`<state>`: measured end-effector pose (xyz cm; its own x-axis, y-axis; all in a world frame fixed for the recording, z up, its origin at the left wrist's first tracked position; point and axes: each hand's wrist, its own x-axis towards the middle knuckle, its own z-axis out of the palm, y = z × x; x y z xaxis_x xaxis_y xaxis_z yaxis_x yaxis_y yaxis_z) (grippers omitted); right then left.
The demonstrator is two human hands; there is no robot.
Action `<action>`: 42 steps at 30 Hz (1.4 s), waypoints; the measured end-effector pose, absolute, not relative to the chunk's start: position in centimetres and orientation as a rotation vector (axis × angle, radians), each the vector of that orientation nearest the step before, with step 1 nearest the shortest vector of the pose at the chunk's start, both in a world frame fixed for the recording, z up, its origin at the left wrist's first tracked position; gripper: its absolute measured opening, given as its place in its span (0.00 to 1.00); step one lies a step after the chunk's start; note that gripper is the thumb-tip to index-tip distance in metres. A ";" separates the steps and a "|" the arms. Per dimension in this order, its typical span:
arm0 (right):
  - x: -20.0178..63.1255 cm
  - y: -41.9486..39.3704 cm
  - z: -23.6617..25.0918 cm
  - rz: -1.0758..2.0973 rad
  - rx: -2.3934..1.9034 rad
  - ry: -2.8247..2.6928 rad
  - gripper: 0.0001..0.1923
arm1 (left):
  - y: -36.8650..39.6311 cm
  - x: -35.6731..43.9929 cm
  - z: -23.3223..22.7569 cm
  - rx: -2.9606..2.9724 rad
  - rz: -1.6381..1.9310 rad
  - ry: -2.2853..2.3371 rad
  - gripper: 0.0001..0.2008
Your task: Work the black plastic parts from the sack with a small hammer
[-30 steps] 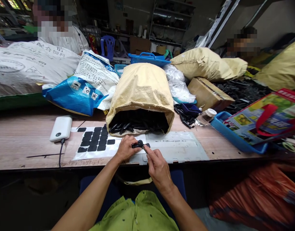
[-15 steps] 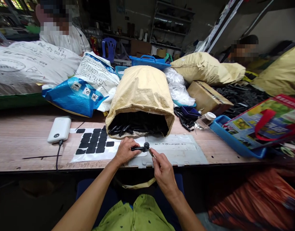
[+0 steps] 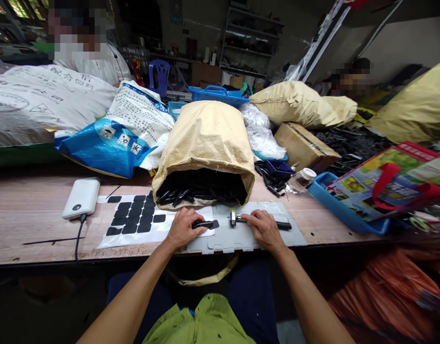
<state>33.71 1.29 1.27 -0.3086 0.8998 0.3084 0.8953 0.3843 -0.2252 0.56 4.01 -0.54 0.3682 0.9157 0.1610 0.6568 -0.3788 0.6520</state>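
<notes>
My left hand (image 3: 184, 228) is closed on a slim black plastic piece (image 3: 203, 224) with a flat dark tab at its right end. It rests over the join of a white sheet and a grey board (image 3: 248, 243). On that board, a small hammer (image 3: 233, 218) with a shiny head and a black grip lies sideways, head to the left. The fingers of my right hand (image 3: 265, 230) are closed around its shaft. Just behind my hands, a tan sack (image 3: 209, 129) opens toward me, full of black pieces (image 3: 184, 193).
Black rounded-square pads (image 3: 134, 215) lie on the white sheet at left, near a white power bank (image 3: 81, 197) with a cable. Rightward are a glass jar (image 3: 300, 180), a cardboard box (image 3: 305, 145) and a blue tray (image 3: 348, 210) holding a colourful bag. Two people sit beyond the sacks.
My right hand has moved right and lowered the hammer onto the grey board, away from the black piece. My left hand stays closed on the piece. The view has shifted slightly.
</notes>
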 end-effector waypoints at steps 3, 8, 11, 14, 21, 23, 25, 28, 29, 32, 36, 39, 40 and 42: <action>33.5 1.8 0.7 0.026 -1.542 -2.207 0.15 | 4.4 0.4 -0.5 2.157 0.715 1.338 0.10; 33.8 1.9 -0.2 0.038 -1.520 -2.148 0.12 | 1.5 0.8 1.2 2.124 0.900 1.195 0.12; 34.0 2.0 -0.5 0.036 -1.515 -2.131 0.12 | -3.7 1.3 1.1 2.126 0.785 0.909 0.12; 33.9 2.1 -0.5 0.040 -1.505 -2.115 0.11 | -8.6 1.4 -1.6 2.287 0.515 0.776 0.13; 33.8 2.2 -0.5 0.047 -1.459 -2.092 0.10 | -8.2 0.2 -9.2 1.931 -0.030 1.475 0.20; 33.8 2.2 -0.4 0.044 -1.454 -2.090 0.10 | -7.4 -0.1 -10.0 1.902 -0.147 1.448 0.21; 33.8 2.2 -0.4 0.042 -1.454 -2.087 0.10 | -7.3 -0.3 -10.4 1.899 -0.235 1.404 0.23; 33.8 2.2 -0.4 0.040 -1.460 -2.080 0.10 | -7.9 -0.4 -10.8 1.933 -0.267 1.355 0.25; 33.8 2.2 -0.3 0.040 -1.462 -2.078 0.10 | -8.2 -0.4 -10.8 1.949 -0.267 1.349 0.24; 33.8 2.2 -0.3 0.040 -1.465 -2.071 0.09 | -8.6 -0.2 -10.4 1.981 -0.293 1.342 0.19; 33.7 2.1 -0.2 0.034 -1.463 -2.069 0.09 | -9.0 0.3 -7.8 2.043 -0.306 1.356 0.18; 33.7 2.1 -0.2 0.031 -1.464 -2.072 0.09 | -8.7 0.4 -4.0 2.114 -0.188 1.311 0.13; 33.7 2.1 -0.3 0.032 -1.465 -2.073 0.09 | -8.2 0.2 -2.5 2.131 -0.092 1.282 0.12; 33.8 2.1 -0.3 0.035 -1.466 -2.074 0.09 | -6.4 -0.4 0.4 2.115 0.157 1.264 0.13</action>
<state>33.77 2.13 -0.33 -0.2165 0.8677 0.4475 0.8521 0.3916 -0.3472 -0.41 -6.42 0.39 0.5256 0.8213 -0.2219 0.7420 -0.3149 0.5918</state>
